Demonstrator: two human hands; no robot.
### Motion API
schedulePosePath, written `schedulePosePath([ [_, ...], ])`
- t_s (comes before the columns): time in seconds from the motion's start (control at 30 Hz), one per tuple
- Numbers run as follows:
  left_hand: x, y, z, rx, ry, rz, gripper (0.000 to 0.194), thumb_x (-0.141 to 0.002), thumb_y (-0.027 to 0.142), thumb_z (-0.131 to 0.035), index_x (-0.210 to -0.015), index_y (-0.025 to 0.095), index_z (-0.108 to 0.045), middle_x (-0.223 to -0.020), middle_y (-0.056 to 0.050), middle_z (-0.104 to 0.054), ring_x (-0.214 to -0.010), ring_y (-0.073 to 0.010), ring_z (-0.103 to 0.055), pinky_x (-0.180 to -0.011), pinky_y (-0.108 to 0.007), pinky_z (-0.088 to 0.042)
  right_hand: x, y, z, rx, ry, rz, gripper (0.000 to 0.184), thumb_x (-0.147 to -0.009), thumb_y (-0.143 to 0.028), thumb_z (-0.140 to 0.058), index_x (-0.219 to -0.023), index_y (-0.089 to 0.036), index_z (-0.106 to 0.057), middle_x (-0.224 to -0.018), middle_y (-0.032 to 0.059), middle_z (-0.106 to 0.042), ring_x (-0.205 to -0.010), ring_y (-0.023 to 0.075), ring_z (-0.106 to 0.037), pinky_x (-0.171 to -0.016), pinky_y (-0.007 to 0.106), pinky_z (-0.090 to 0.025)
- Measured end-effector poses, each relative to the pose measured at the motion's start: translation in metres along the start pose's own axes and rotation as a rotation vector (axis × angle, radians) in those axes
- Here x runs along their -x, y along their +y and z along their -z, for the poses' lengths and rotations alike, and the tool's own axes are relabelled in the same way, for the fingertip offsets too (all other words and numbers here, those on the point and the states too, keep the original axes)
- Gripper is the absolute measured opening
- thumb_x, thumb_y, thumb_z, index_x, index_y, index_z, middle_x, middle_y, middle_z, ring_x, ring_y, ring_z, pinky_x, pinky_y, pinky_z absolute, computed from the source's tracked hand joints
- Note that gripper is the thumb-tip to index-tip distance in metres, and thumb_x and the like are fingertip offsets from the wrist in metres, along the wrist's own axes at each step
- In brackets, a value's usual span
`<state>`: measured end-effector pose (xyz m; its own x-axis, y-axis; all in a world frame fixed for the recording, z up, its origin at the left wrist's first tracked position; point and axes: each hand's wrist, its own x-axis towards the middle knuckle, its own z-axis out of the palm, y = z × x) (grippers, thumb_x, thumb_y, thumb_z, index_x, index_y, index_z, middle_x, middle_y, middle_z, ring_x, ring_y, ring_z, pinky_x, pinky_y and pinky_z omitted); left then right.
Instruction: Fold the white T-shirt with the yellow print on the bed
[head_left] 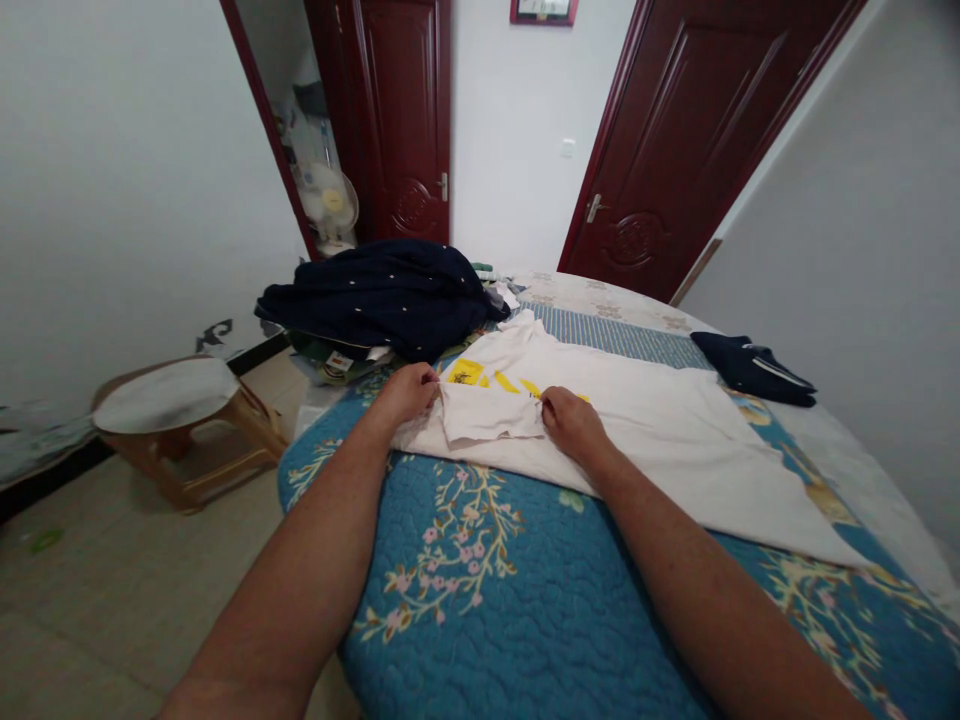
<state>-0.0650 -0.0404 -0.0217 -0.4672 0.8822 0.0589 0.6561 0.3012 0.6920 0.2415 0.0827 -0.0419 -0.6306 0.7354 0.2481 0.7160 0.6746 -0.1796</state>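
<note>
A white T-shirt with a yellow print lies spread over the blue floral quilted cloth on the table. Its sleeve is turned over onto the body and partly covers the print. My left hand pinches the sleeve's left corner, fingers closed on the fabric. At the other corner of that flap, my right hand is also closed on the shirt. Both hands rest low, close to the table.
A heap of dark navy clothes stands at the table's back left. At the right lies a folded navy garment. A brown stool with a pale top is on the floor to the left. Dark red doors and a white fan are behind.
</note>
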Motion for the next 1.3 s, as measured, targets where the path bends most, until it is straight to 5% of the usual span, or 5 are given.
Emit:
schedulePosePath([
  [0.27,0.007,0.019,0.009,-0.046,0.312,-0.193,0.024,-0.096,0.027,-0.054,-0.106,0.019,-0.075,-0.102,-0.008,-0.079,-0.098,-0.0221,-0.071,-0.092,-0.031,-0.053,0.0,0.008,-0.009,-0.108,0.091,0.033,0.017,-0.094,-0.015,-0.052,-0.1,-0.019,-0.067,-0.099,0.0098,-0.071,-0.094,0.0227,-0.064,-0.086,0.031,-0.046],
  [0.47,0.039,0.061,-0.044,-0.233,-0.119,-0.635,0.046,-0.107,0.037,-0.045,-0.146,0.019,-0.062,-0.151,-0.013,-0.064,-0.142,-0.026,-0.056,-0.122,-0.04,-0.041,0.006,0.007,-0.002,-0.199,0.28,0.08,0.029,-0.098,-0.018,-0.044,-0.112,-0.019,-0.07,-0.113,0.0142,-0.072,-0.109,0.0269,-0.065,-0.101,0.039,-0.051],
  [0.63,0.05,0.064,-0.08,-0.485,-0.296,-0.494,0.071,-0.106,0.052,-0.045,-0.164,0.011,-0.041,-0.171,-0.022,-0.039,-0.161,-0.0407,-0.03,-0.131,-0.06,-0.022,0.016,-0.006,-0.005,-0.209,0.221,0.316,0.047,-0.107,-0.033,-0.041,-0.147,-0.017,-0.06,-0.147,0.0178,-0.063,-0.14,0.0291,-0.055,-0.122,0.049,-0.042],
  [1.1,0.045,0.053,-0.073,-0.484,-0.318,-0.527,0.086,-0.099,0.074,-0.048,-0.166,0.019,-0.043,-0.175,-0.021,-0.033,-0.163,-0.0421,-0.024,-0.13,-0.062,-0.018,0.026,-0.012,-0.018,-0.014,0.047,0.252,0.059,-0.109,-0.043,-0.045,-0.162,-0.017,-0.047,-0.169,0.0186,-0.042,-0.157,0.0333,-0.038,-0.126,0.057,-0.035],
  [1.3,0.028,0.045,-0.042,-0.307,0.061,-0.362,0.045,-0.109,0.037,-0.039,-0.138,0.021,-0.07,-0.145,-0.012,-0.069,-0.136,-0.0245,-0.061,-0.118,-0.036,-0.042,0.027,-0.005,-0.016,-0.003,-0.004,0.262,0.052,-0.109,-0.045,-0.046,-0.155,-0.022,-0.056,-0.163,0.0164,-0.052,-0.153,0.0333,-0.043,-0.124,0.057,-0.035],
])
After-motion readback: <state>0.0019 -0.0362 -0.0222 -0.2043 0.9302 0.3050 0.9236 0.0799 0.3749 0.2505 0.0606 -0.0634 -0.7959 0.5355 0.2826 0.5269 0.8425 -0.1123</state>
